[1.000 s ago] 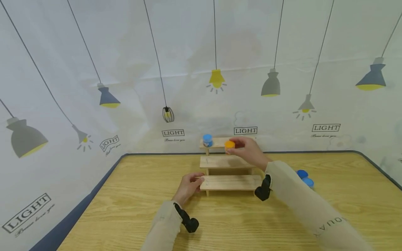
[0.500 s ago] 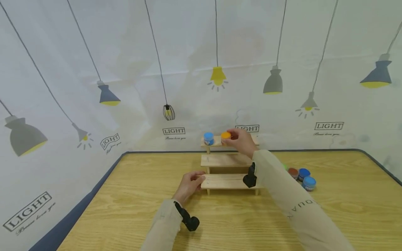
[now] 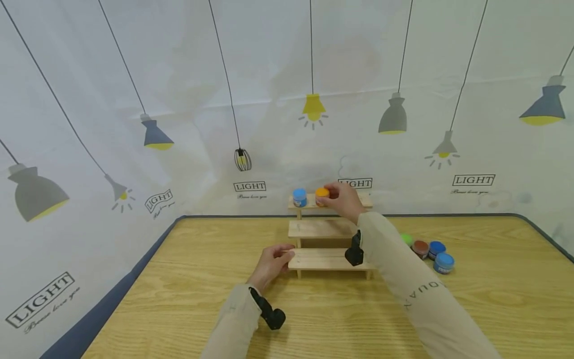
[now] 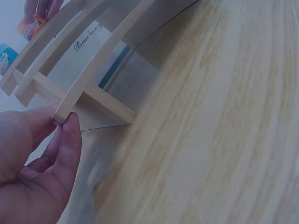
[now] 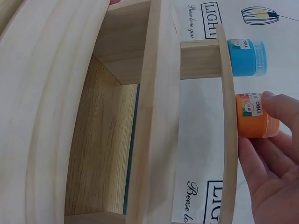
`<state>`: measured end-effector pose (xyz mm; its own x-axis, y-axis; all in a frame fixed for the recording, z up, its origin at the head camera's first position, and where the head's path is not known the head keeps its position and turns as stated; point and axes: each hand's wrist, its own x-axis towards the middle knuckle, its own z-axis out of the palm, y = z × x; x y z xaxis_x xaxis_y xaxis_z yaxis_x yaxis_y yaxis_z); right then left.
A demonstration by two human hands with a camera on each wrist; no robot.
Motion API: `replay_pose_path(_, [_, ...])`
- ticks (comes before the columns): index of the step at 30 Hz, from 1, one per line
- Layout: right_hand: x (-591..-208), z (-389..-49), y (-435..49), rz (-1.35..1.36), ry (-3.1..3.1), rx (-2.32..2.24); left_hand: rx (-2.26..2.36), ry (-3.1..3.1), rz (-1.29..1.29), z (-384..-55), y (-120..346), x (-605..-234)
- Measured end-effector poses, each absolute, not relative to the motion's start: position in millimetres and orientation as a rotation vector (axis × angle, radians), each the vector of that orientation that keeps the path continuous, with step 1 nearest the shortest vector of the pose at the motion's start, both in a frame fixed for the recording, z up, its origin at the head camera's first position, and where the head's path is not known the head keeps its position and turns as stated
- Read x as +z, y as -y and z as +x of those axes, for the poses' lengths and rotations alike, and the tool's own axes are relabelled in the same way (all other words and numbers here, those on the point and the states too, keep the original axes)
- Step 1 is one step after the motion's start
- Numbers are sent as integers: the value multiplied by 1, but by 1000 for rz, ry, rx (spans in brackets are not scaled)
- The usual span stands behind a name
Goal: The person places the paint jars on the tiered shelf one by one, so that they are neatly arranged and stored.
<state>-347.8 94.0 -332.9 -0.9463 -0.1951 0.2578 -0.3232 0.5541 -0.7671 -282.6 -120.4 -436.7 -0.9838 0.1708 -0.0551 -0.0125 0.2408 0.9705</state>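
A three-step wooden rack [image 3: 329,228] stands on the table near the back wall. My left hand [image 3: 270,265] pinches the left end of its lowest step [image 4: 93,70] between thumb and fingers. At the top step, my right hand [image 3: 344,200] holds a small orange jar [image 5: 250,115] with a "deli" label. The orange jar's base meets the top step [image 5: 228,140] in the right wrist view. To its left on that step sits a light blue jar [image 3: 299,197], upright and a short gap away.
Right of the rack, several more jars stand on the wooden table [image 3: 179,299]: a green jar [image 3: 406,239] partly behind my sleeve, a brown jar [image 3: 420,248], a dark blue jar [image 3: 437,250] and a light blue jar [image 3: 444,263]. A lamp-patterned sheet [image 3: 278,124] rises behind.
My right hand has moved up and left with the orange jar, bringing it onto the top step beside the light blue jar. My left hand keeps its grip on the lowest step.
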Motion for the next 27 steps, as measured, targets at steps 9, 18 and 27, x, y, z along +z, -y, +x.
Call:
replay_pose_path(9, [-335,-348,-96,449,2640,1384,1827,-2377,132,-282,120,-435])
replay_pose_path(18, [-336,-346,-96,457,2624,1404,1845,-2369,161,-281,119,-435])
replay_pose_path(27, [-338,-344,-98,465,2625,1439,1847,-2361,131,-283,118,-437])
